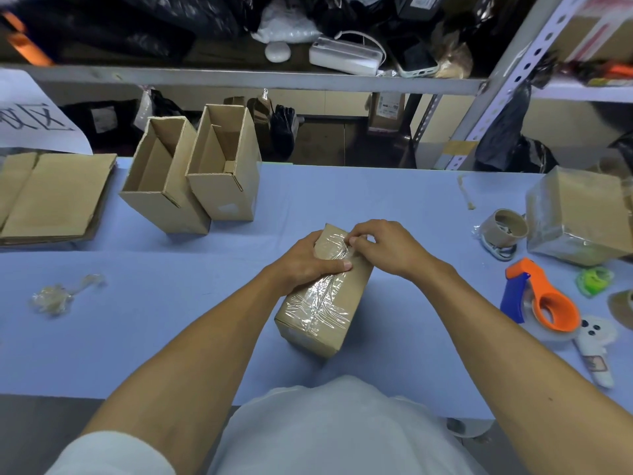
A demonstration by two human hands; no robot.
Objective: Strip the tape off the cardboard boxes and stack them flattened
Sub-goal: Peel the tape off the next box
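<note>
A small closed cardboard box (pixel 322 310) lies in the middle of the blue table, with wrinkled clear tape (pixel 325 296) running along its top. My left hand (pixel 308 262) grips the box's far left side, thumb across the top. My right hand (pixel 383 248) pinches the tape at the box's far end. Two open, empty boxes (pixel 191 173) stand at the back left. A stack of flattened cardboard (pixel 51 197) lies at the far left edge. A taped box (pixel 579 217) sits at the right.
A crumpled wad of stripped tape (pixel 58 296) lies on the left of the blue table (pixel 205 303). On the right are an orange and blue tape dispenser (pixel 537 299), a used tape roll core (pixel 507 228) and a small white tool (pixel 596 351). A cluttered metal shelf (pixel 239 77) runs behind.
</note>
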